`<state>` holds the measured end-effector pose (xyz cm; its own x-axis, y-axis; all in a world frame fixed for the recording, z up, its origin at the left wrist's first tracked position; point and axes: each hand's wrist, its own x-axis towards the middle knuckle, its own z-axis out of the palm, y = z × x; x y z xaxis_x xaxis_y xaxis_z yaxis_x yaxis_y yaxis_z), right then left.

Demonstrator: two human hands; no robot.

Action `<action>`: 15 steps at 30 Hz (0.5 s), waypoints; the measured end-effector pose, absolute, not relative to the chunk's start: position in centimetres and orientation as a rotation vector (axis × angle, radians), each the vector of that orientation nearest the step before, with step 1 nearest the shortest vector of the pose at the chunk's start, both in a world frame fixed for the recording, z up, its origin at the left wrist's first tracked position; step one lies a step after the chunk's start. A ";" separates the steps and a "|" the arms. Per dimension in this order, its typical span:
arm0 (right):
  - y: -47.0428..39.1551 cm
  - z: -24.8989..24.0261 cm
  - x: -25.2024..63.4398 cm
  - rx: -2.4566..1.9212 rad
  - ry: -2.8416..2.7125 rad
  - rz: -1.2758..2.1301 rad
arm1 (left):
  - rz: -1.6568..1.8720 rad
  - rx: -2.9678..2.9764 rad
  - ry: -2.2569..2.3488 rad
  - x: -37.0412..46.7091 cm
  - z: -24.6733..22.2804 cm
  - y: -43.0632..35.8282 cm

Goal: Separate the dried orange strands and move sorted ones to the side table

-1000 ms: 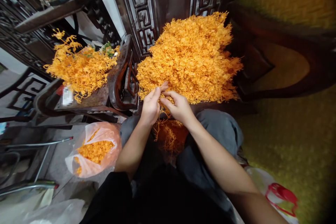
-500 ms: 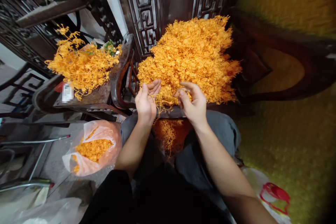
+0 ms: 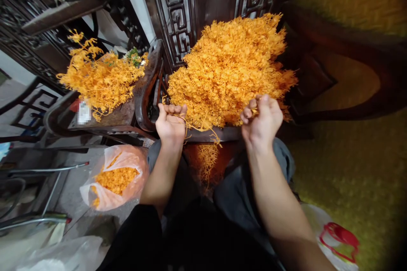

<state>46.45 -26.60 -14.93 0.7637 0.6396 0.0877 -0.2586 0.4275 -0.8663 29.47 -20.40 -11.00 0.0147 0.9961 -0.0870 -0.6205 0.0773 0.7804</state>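
L hand grips orange strand, its free end at chair edge; R hand closed on orange bit, nr big pile. Strand prob. part-done; can't tell if pile's done or left. Bag part-full.

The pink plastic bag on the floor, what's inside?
Small orange pieces show through the bag's opening. Whatever is underneath them is covered, so I can't tell.

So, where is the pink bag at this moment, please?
In the head view, the pink bag is on the floor at the person's left, just outside the left knee.
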 end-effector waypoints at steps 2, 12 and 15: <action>-27.3 -14.7 47.2 -0.967 -0.492 0.672 | 1.417 0.612 0.646 29.1 -10.3 -20.7; -28.8 -15.7 46.4 -1.293 -1.110 1.303 | 1.474 0.689 0.479 27.9 -8.1 -22.5; -28.5 -16.0 45.6 -1.274 -1.329 1.311 | 1.481 0.720 0.459 27.9 -7.8 -22.9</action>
<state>45.64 -28.52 -16.00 -0.1165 0.9898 -0.0816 0.0950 -0.0707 -0.9930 27.95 -22.87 -7.83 0.0636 0.9867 0.1497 -0.7293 -0.0565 0.6818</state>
